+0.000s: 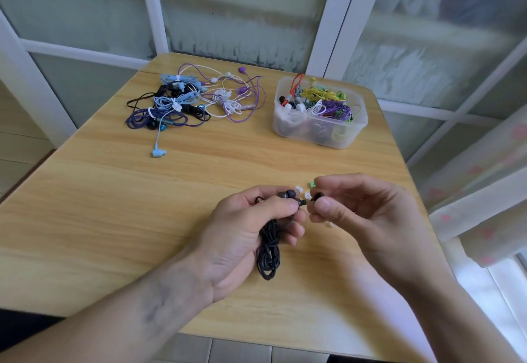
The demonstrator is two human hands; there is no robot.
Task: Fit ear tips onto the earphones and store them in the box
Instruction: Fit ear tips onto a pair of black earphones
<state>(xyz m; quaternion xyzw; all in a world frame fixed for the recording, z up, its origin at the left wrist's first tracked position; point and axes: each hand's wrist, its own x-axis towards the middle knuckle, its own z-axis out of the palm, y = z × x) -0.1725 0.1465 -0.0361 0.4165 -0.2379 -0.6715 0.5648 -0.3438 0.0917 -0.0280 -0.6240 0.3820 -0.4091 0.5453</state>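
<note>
Nearest, the left hand closes its grip on a bundled black earphone cable, thumb and forefinger pinching one earbud at its tip. Just beside it, the right hand pinches a small black ear tip facing that earbud. Loose white ear tips and a green one lie on the wooden worktop right behind the fingers. Farther back, a tangled pile of earphones lies at left, and a clear plastic box full of coloured earphones stands at right.
</note>
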